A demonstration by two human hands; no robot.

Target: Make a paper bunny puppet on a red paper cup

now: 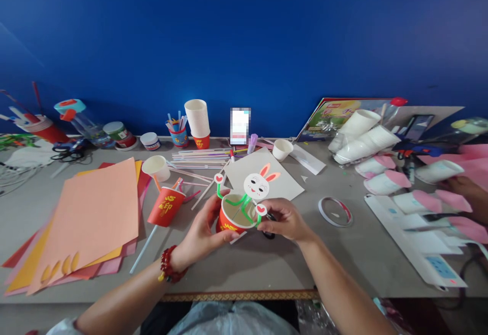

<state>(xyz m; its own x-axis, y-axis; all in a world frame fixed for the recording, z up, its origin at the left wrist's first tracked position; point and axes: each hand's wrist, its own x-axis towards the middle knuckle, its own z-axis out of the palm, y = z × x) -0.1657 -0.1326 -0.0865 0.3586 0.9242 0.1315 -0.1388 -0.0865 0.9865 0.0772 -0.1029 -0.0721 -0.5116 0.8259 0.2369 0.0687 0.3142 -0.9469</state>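
A red paper cup (227, 222) is tilted toward me, its pale inside showing. My left hand (208, 225) is wrapped around its left side, the thumb along the front. Out of the cup rises a paper rabbit face (256, 186) with orange ears, on green bent straws (235, 202). Each straw arm ends in a white paw with a red heart. My right hand (284, 218) pinches the green straw arm below the right paw (261, 210), at the cup's right rim. Black scissor handles (270, 227) show partly behind the right fingers. White paper (280, 175) lies behind the cup.
Coloured paper sheets (95, 208) and another red cup (165, 207) with straws lie left. A tape roll (335, 212) sits right of my hands. Stacked white cups (196, 117) and a phone (240, 126) stand behind. At far right, another person's hand (467, 192) is near pink-and-white cups.
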